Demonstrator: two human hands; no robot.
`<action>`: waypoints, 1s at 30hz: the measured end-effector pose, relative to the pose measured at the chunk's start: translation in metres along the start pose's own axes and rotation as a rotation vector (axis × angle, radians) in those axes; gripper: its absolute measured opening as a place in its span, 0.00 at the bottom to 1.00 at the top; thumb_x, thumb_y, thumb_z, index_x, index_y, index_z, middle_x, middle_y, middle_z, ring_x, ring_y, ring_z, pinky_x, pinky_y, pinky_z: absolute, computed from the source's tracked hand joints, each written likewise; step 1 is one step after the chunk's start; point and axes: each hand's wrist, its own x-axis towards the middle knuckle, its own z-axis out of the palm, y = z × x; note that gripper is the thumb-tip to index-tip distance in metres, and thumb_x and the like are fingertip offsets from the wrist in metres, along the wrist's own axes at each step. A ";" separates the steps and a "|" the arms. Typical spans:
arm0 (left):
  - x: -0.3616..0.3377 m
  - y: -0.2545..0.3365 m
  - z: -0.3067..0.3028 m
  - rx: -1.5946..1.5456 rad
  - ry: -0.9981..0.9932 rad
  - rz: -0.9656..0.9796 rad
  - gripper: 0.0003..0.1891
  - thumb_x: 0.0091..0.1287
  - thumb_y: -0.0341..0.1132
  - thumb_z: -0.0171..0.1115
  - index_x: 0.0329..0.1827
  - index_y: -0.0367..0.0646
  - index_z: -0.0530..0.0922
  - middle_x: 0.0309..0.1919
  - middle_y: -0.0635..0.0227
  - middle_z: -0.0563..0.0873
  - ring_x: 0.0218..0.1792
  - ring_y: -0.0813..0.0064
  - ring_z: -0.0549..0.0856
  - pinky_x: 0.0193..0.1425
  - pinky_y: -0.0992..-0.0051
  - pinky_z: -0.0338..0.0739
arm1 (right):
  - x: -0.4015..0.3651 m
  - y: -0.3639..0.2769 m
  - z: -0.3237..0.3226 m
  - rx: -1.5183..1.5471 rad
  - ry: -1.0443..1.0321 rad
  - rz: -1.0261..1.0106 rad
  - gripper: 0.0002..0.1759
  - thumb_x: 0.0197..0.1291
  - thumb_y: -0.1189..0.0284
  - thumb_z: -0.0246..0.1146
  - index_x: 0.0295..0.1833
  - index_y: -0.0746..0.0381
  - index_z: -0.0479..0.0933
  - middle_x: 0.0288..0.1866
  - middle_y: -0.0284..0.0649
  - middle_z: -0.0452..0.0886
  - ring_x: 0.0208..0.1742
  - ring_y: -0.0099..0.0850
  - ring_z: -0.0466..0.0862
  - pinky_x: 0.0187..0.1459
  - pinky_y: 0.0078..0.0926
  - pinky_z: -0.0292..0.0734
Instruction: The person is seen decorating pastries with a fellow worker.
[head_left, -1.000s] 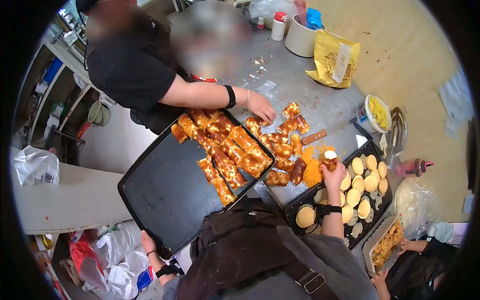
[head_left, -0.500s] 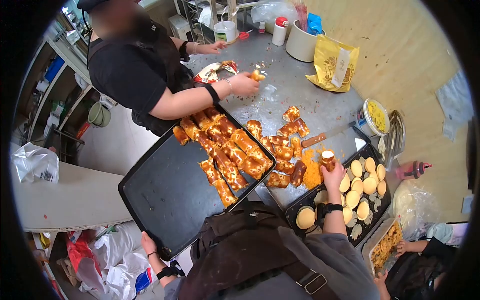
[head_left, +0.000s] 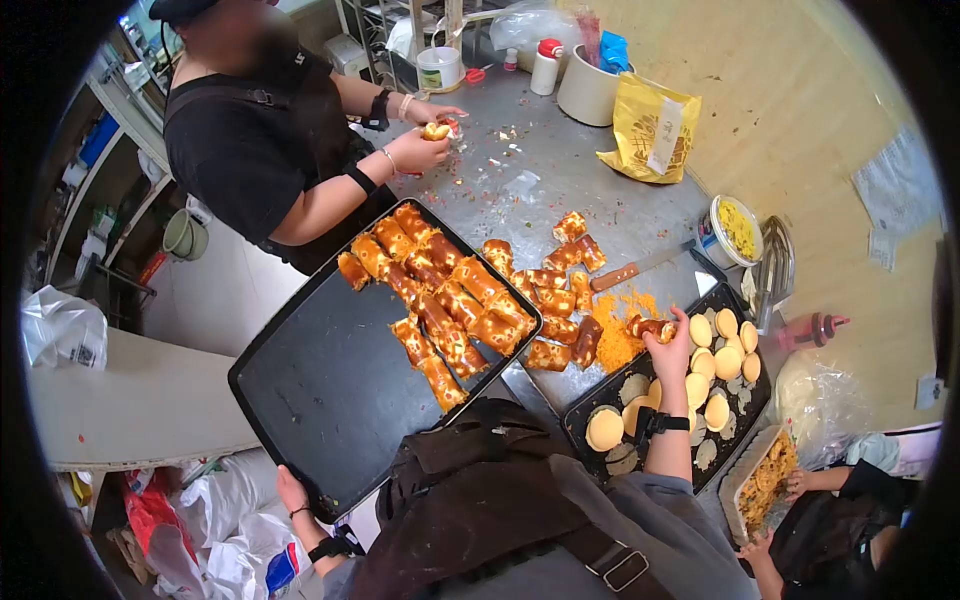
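My left hand (head_left: 291,490) grips the near left edge of a black baking tray (head_left: 310,385). Browned, glazed bread rolls (head_left: 440,305) lie in rows across the tray's far right part. In my right hand (head_left: 672,350) is a short bread roll (head_left: 655,328), held on its side between the fingers just above a pile of orange shreds (head_left: 615,345). Several cut roll pieces (head_left: 555,300) are spread on the metal table left of that pile. A bread knife (head_left: 640,268) with a wooden handle lies behind it.
A second tray (head_left: 570,425) with round pale cakes (head_left: 728,363) stands under my right forearm. Beyond are a tub of yellow filling (head_left: 738,230), a yellow bag (head_left: 650,125) and a bottle (head_left: 546,67). One co-worker (head_left: 250,140) holds a small pastry; another person's hands (head_left: 797,483) touch a filled pan (head_left: 740,490).
The roll in my right hand has turned from upright onto its side. The co-worker at the far left has drawn the pastry back, bringing both hands together. My left hand keeps its hold.
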 end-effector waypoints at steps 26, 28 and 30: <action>-0.004 0.007 -0.005 0.167 0.024 -0.045 0.31 0.71 0.51 0.36 0.45 0.27 0.76 0.39 0.48 0.83 0.41 0.54 0.80 0.49 0.64 0.70 | -0.005 0.038 0.051 0.088 -0.107 0.032 0.37 0.43 0.76 0.70 0.60 0.61 0.60 0.39 0.42 0.77 0.41 0.31 0.77 0.47 0.27 0.71; -0.004 0.008 -0.003 0.139 0.052 -0.034 0.30 0.71 0.51 0.37 0.42 0.27 0.77 0.37 0.47 0.83 0.40 0.52 0.80 0.47 0.63 0.70 | 0.001 0.048 0.052 0.121 -0.060 0.032 0.33 0.44 0.78 0.69 0.56 0.60 0.62 0.37 0.40 0.77 0.39 0.28 0.77 0.44 0.24 0.72; -0.009 0.015 -0.004 0.208 0.100 0.000 0.29 0.72 0.49 0.37 0.38 0.26 0.76 0.33 0.43 0.81 0.35 0.48 0.78 0.43 0.60 0.70 | 0.012 0.049 0.054 0.185 -0.028 0.019 0.29 0.44 0.79 0.69 0.51 0.61 0.63 0.36 0.38 0.76 0.38 0.26 0.77 0.42 0.22 0.72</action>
